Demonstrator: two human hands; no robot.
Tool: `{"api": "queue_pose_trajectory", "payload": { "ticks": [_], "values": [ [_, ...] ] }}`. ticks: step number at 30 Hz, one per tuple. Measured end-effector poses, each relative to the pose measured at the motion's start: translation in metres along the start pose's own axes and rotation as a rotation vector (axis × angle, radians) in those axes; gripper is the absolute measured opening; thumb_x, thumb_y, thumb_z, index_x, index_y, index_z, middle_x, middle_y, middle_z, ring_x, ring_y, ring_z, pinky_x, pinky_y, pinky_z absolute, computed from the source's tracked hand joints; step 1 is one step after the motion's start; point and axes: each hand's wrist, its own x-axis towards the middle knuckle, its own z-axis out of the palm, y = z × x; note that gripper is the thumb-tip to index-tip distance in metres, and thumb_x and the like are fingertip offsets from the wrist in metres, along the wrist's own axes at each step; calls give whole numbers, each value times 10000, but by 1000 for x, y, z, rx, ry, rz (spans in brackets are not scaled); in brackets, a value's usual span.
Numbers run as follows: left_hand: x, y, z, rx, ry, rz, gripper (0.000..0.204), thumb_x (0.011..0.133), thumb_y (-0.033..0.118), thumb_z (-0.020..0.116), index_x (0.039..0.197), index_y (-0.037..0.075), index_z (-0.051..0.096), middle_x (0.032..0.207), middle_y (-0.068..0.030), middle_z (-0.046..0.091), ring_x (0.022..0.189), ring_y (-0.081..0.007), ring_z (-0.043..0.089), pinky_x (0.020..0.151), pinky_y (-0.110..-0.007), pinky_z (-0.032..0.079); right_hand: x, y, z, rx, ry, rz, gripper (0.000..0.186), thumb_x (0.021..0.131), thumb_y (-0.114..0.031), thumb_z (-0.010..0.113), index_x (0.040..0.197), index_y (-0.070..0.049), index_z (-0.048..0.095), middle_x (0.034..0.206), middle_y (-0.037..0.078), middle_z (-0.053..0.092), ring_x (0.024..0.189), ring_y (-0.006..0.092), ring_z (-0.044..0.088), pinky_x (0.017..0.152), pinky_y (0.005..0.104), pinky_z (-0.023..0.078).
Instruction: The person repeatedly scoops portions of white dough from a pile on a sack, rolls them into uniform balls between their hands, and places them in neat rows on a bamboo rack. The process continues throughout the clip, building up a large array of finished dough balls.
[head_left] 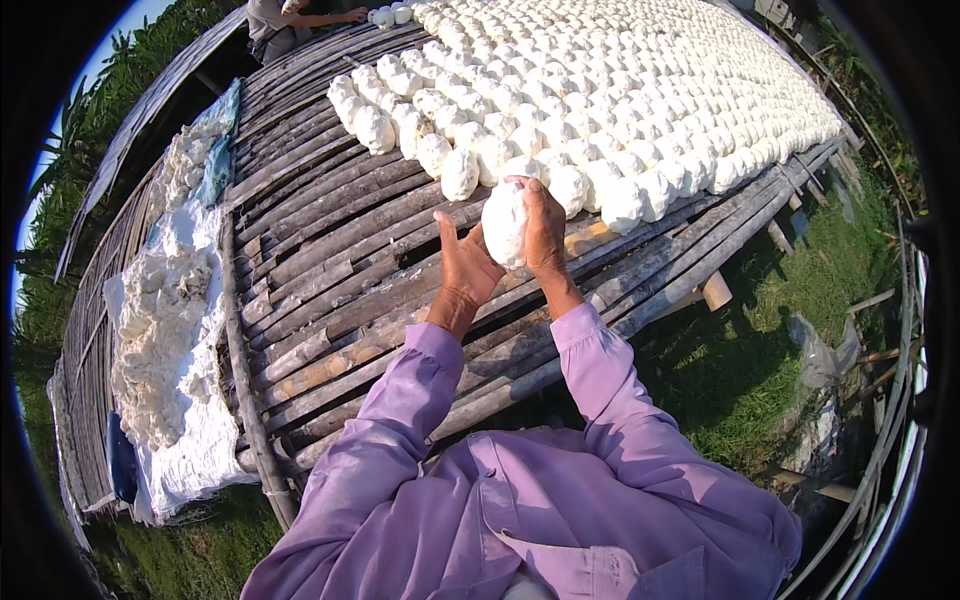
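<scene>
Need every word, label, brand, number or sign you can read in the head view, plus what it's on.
None: no text is readable.
Purple shirt: no lettering visible.
White lump in the right hand: no marking visible.
White sheet: nothing legible.

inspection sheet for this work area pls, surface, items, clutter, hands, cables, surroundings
surface: platform of bamboo-like poles, dark gaps between some
job's things: white lump held up; many similar lumps packed close on the far and right part
clutter: at left, white sheet bearing a rough white heap; dark blue object at its edge
grippers: right hand grips the lump; left hand open beside it, finger contact unclear
cables: nothing seen
surroundings: grass at right; another person at the far left
</scene>
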Motion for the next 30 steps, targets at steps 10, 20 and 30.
{"api": "queue_pose_trajectory", "payload": {
  "ticks": [10, 20, 30],
  "values": [
    [12, -46, 0, 315, 35, -172, 1159, 873, 878, 367, 1628, 50, 72, 1670, -279, 58, 1529, -434, 165, 1224, -598, 78, -46, 40, -105, 117, 182, 118, 950, 851, -298, 829, 1585, -79, 268, 1560, 202, 320, 1404, 282, 374, 1147, 408, 365],
    [-51, 77, -62, 422, 124, 102, 941, 979, 677, 463, 1607, 28, 197, 1666, -262, 145, 1546, -404, 145, 1236, -532, 119, 2, 81, -99, -1134, 333, 208, 773, 929, -319, 708, 1588, -191, 326, 1489, 251, 302, 1295, 454, 423, 1032, 513, 439],
    [-338, 246, -213, 1025, 826, 610, 613, 1012, 407, 594, 1494, 46, 481, 1530, -171, 477, 1436, -247, 405, 1162, -392, 333, -4, 43, 180, -331, -363, 98, 527, 975, -291, 671, 1385, 26, 571, 1091, 142, 682, 895, 208, 686, 829, 330, 535]
  ]
}}
